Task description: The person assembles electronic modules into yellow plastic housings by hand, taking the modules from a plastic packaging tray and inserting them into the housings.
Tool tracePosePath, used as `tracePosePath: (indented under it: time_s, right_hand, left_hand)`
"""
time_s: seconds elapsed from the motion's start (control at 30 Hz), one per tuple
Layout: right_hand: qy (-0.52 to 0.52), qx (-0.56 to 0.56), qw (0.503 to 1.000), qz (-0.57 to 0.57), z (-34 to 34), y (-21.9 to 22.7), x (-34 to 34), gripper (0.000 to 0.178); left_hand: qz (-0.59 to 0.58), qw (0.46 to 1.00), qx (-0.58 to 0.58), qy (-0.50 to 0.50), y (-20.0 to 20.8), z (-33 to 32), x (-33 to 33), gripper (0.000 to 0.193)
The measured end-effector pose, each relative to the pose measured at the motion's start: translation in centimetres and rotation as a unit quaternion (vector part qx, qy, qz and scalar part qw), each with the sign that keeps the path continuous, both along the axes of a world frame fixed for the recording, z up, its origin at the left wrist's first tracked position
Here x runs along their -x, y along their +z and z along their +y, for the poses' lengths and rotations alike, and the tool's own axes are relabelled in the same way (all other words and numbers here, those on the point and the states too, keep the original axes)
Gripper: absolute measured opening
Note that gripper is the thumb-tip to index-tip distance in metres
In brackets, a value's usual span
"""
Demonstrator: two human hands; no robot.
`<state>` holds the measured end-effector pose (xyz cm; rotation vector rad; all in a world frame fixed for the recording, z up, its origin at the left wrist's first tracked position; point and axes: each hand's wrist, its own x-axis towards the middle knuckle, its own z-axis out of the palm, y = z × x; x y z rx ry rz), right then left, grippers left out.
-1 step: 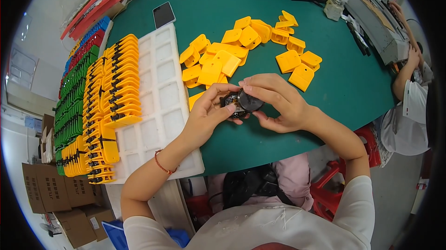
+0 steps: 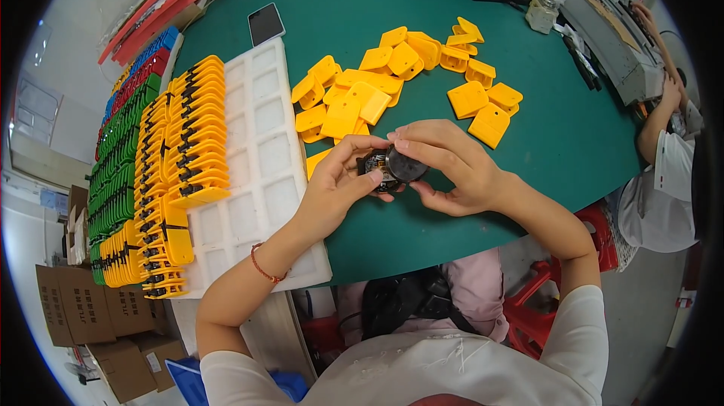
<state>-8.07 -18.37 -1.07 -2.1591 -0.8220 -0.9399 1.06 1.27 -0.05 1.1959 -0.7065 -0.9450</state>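
Above the table's near edge, my left hand holds a small black electronic device whose open inside shows circuit parts. Its thumb presses on that inside. Fingers of my right hand pinch a round black cap, tilted and overlapping the device's right side. Whether the cap is joined to the device I cannot tell. Just beyond the hands lies a loose pile of folded yellow plastic pieces, with a smaller group of yellow pieces to its right.
A white compartment tray lies left of my hands. Rows of yellow clips with black parts cover its left portion, beside green ones. A phone rests on the green table. At right, a co-worker's arm shows near grey equipment.
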Motion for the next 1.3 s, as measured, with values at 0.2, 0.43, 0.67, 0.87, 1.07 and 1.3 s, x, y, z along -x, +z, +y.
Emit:
tracePosePath:
  time_s: [0.2, 0.43, 0.67, 0.87, 1.07, 1.3]
  right_hand:
    - [0.008, -0.009, 1.0, 0.013, 0.3, 0.0, 0.2, 0.063]
    - [-0.019, -0.007, 1.0, 0.013, 0.9, -0.1, 0.3, 0.059]
    - [-0.03, 0.001, 1.0, 0.004, 1.1, 0.0, 0.4, 0.049]
    - [-0.036, 0.005, 0.999, 0.0, 1.3, -0.1, 0.5, 0.047]
    - [-0.05, 0.018, 0.999, -0.001, 1.3, -0.2, 0.5, 0.046]
    - [-0.055, 0.013, 0.998, -0.002, 1.3, -0.3, 0.6, 0.045]
  left_hand:
    - [-0.028, 0.999, 0.021, 0.016, -0.5, -0.1, 0.1, 0.034]
    - [-0.041, 0.999, 0.021, 0.029, -0.7, 0.0, 0.2, 0.031]
    - [-0.05, 0.996, -0.003, 0.07, -0.5, 0.0, 0.7, 0.03]
    - [-0.058, 0.997, 0.01, 0.057, -0.3, 0.1, 0.7, 0.03]
    - [-0.028, 0.997, 0.053, 0.041, 0.1, 0.3, 0.8, 0.04]
    - [-0.004, 0.999, 0.038, 0.02, -0.1, 0.7, 0.8, 0.043]
